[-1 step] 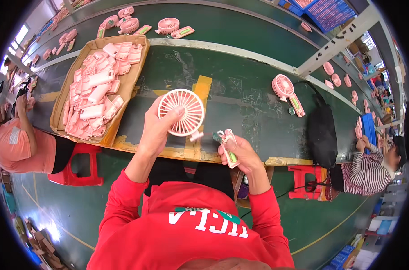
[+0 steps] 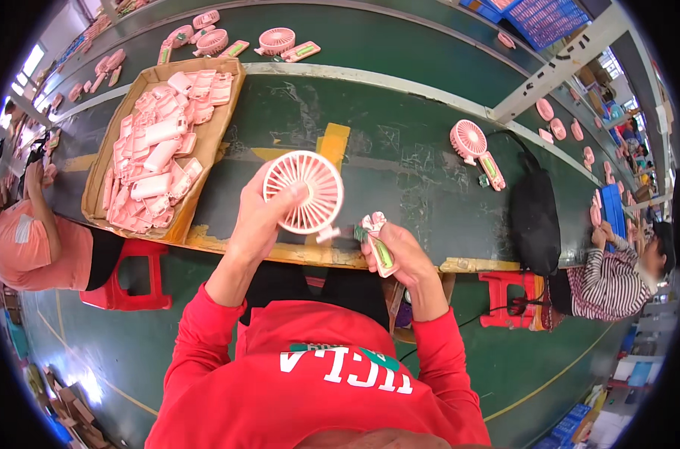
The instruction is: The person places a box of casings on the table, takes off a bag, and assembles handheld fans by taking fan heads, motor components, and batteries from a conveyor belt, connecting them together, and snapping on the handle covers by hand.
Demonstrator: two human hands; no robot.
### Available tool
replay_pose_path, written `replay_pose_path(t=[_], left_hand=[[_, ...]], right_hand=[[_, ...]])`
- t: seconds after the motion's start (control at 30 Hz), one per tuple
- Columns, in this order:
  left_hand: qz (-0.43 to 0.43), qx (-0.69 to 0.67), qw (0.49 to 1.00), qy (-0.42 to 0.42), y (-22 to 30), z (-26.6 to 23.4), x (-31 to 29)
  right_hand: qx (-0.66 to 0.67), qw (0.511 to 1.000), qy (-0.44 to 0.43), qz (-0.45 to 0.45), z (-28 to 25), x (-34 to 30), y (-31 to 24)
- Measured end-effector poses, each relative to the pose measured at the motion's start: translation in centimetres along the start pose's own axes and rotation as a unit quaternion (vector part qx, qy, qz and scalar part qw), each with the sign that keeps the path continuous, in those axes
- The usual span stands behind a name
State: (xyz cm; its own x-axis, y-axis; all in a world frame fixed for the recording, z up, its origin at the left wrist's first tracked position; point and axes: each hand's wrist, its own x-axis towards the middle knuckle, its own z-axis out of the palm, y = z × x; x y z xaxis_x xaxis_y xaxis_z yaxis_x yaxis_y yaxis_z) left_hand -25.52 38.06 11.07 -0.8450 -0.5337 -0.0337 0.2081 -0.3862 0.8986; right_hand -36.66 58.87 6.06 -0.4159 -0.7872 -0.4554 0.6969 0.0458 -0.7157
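My left hand grips a round pink fan head, its thumb lying on the slatted grille. A small hinge stub sticks out from the fan's lower right edge. In my right hand is a narrow pink fan handle shell with a green strip inside, clasped between thumb and fingers. Next to the shell's upper end is a small dark green part. Both pieces are held above the near edge of the workbench, close together; whether a wire joins them I cannot tell.
To the left, a cardboard tray holds many pink shell parts. Another fan with its handle lies right of centre, beside a black bag. More fans lie beyond the metal rail. People sit at both sides.
The handle shell in my right hand has turned slightly, showing more of its green strip. The fan head has shifted a little to the right. Both grips stay the same.
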Motion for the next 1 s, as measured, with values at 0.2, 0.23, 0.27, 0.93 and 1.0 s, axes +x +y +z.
replay_pose_path(t=[0.2, 0.23, 0.27, 0.93, 1.0], left_hand=[[0.006, 0.047, 0.998, -0.044, 0.0, 2.4, -0.8], [0.019, 0.08, 0.996, -0.035, -0.1, 2.8, -0.6], [0.033, 0.114, 0.993, -0.022, -0.2, 3.0, -0.5], [0.274, 0.513, 0.814, 0.012, -2.7, 1.9, 0.2], [0.341, 0.543, 0.768, 0.007, -2.6, 2.2, -0.8]], right_hand=[[-0.11, 0.993, 0.02, 0.037, 1.7, -0.6, 0.6], [-0.097, 0.995, 0.006, 0.004, 2.1, -0.9, 1.0], [-0.084, 0.996, -0.01, -0.027, 2.5, -1.2, 1.2], [-0.106, 0.988, 0.023, -0.107, 3.2, -0.6, 3.2], [-0.1, 0.989, 0.046, -0.096, 2.3, 0.3, 3.3]])
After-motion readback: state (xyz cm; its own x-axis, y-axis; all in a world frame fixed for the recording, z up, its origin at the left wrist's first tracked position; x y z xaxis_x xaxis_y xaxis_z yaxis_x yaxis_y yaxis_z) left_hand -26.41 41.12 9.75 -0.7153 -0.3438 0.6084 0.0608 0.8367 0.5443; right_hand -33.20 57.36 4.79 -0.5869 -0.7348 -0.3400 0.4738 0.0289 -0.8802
